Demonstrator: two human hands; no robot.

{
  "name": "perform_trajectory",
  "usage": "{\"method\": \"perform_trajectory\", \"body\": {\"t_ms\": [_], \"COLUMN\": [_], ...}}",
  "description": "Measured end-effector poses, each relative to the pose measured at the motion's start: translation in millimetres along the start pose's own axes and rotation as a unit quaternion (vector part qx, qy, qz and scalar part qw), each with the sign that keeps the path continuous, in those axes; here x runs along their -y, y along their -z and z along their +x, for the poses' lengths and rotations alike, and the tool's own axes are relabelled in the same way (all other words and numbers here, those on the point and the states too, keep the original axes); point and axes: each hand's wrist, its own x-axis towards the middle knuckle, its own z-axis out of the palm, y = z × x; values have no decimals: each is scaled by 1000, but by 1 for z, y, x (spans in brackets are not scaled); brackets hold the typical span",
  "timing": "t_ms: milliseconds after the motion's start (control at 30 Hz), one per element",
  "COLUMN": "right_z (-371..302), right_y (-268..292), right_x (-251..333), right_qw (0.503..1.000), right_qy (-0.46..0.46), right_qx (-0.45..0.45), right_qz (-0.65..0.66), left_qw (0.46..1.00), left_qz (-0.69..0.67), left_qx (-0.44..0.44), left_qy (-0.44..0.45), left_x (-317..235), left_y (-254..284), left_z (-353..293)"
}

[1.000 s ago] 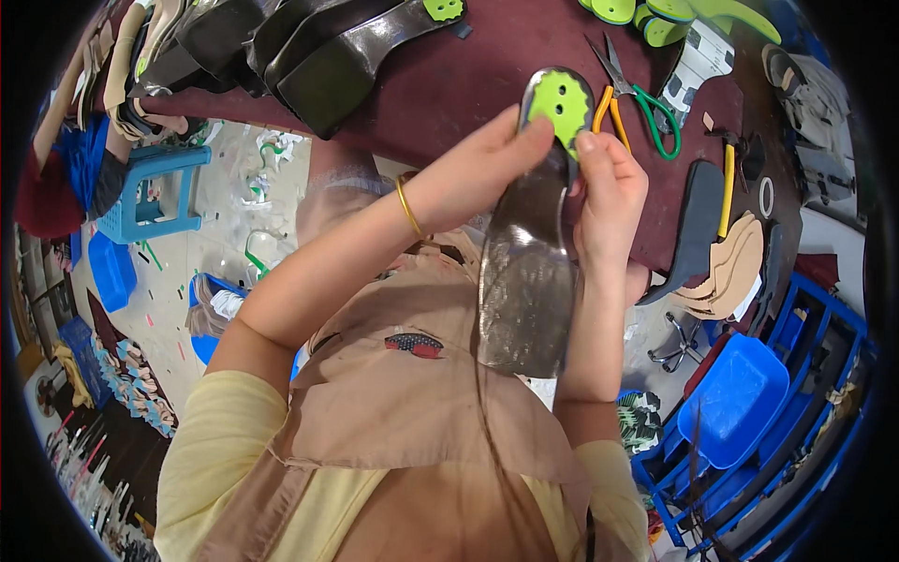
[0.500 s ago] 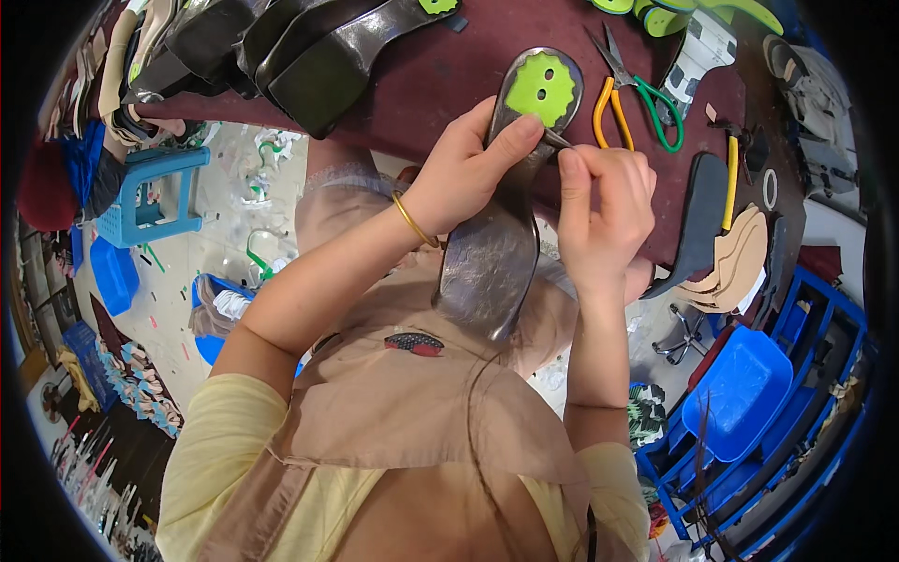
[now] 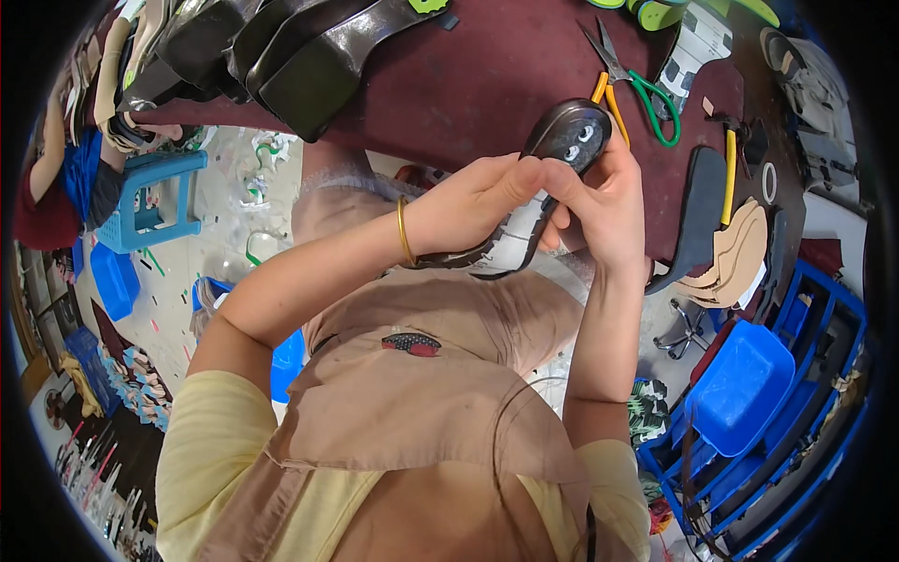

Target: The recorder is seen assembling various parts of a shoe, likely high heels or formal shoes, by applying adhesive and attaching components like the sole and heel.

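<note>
At the near edge of the maroon table [image 3: 449, 108], the left hand [image 3: 484, 195] (gold bangle [image 3: 404, 229] on that wrist, I notice) pinches the narrow middle of a glossy dark shoe piece [image 3: 557, 136], white-patched face showing, while the right hand [image 3: 607, 201] curls around its right side, thumbs side by side. Scissors [image 3: 619, 74] lie beyond.
</note>
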Motion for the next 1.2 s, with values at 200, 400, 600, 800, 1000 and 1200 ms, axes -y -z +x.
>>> {"method": "perform_trajectory", "body": {"t_ms": [200, 400, 600, 800, 1000, 1200], "right_z": [9, -11, -15, 28, 58, 43], "right_y": [6, -19, -23, 35, 65, 67], "right_x": [4, -3, -14, -35, -69, -50], "right_qw": [998, 996, 988, 980, 691, 833], "right_qy": [9, -28, 24, 116, 140, 9], "right_qx": [-56, 38, 59, -107, -252, -308], "right_qz": [-30, 71, 141, 121, -663, -459], "left_qw": [992, 973, 981, 890, 529, 529], "left_qz": [-99, 92, 55, 444, 827, 815], "left_qx": [-19, -204, -168, -63, -191, -233], "left_qy": [81, 53, 82, 84, 4, -47], "left_x": [-13, -8, -7, -48, 32, 46], "left_y": [-8, -7, -4, 12, 23, 27], "left_z": [2, 14, 18, 44, 65, 65]}}
